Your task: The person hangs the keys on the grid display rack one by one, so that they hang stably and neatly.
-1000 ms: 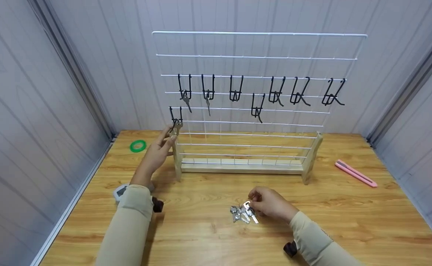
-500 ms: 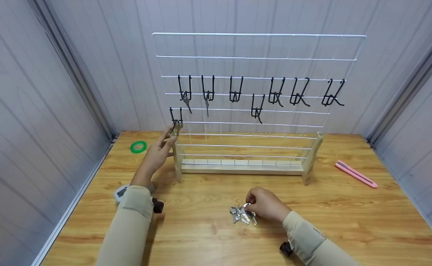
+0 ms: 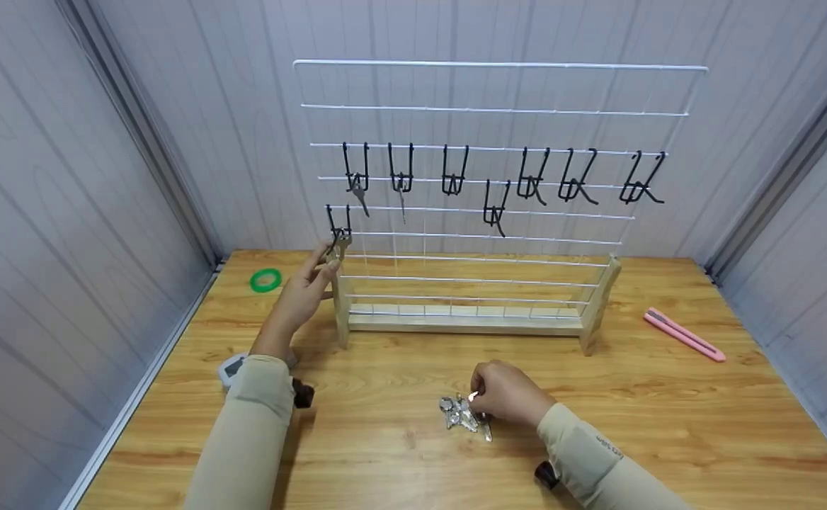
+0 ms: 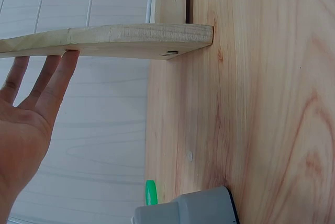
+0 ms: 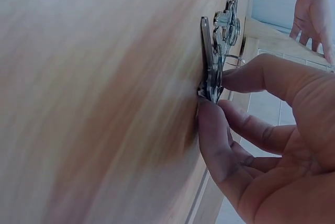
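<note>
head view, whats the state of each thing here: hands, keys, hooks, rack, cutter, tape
left hand: open, fingertips at the key on the lowest left hook
right hand: pinching a key in the pile of keys
wire rack: upright in its wooden base
hooks: eight; the three leftmost hold keys, five bare
pink box cutter: lying flat, blade not visible
green tape roll: lying flat

Head high — wrists close, table point(image 3: 399, 453) shared

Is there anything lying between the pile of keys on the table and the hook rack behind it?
Nothing visible does. The right hand pinches a key from the pile of keys, and only bare table lies between the pile and the wire rack. The left hand is off at the rack's left post.
</note>
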The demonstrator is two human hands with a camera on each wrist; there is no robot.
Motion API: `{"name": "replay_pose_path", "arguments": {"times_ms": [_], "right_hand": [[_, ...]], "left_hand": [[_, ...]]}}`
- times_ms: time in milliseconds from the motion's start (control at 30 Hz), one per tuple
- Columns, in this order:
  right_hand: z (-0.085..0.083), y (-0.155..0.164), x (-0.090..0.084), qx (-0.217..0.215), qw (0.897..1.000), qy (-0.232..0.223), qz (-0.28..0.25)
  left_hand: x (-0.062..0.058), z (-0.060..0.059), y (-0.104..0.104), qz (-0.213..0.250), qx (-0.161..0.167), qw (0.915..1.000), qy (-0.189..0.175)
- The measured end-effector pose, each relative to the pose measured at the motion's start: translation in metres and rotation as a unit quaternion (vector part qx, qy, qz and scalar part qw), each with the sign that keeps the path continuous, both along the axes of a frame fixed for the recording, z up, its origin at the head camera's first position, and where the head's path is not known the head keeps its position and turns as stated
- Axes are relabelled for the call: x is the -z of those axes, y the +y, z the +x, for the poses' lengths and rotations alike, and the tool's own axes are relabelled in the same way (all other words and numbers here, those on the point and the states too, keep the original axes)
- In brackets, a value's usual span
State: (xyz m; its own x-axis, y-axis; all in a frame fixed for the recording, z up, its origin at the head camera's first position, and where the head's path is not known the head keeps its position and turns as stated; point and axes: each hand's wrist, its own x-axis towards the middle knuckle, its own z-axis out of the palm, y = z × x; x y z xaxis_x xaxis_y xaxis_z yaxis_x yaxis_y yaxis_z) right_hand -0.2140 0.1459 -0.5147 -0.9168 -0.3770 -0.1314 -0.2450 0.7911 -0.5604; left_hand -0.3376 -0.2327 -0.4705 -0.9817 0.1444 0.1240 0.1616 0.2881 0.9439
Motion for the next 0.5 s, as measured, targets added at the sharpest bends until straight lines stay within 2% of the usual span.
{"name": "replay_pose_path", "arguments": {"times_ms": [267,500], "right_hand": [[-0.0001,0.0008,-0.004,-0.009,1.0,-0.015,0.006],[-0.0001,0.0023,-0.0017,-0.005,1.0,0.001,0.0]], "left_hand": [[0.0003,-0.0008,0.0007,0.004,-0.002,1.0,0.005],[0.0006,-0.0001,-0.0003,-0.001,0.0,1.0,0.003]]}}
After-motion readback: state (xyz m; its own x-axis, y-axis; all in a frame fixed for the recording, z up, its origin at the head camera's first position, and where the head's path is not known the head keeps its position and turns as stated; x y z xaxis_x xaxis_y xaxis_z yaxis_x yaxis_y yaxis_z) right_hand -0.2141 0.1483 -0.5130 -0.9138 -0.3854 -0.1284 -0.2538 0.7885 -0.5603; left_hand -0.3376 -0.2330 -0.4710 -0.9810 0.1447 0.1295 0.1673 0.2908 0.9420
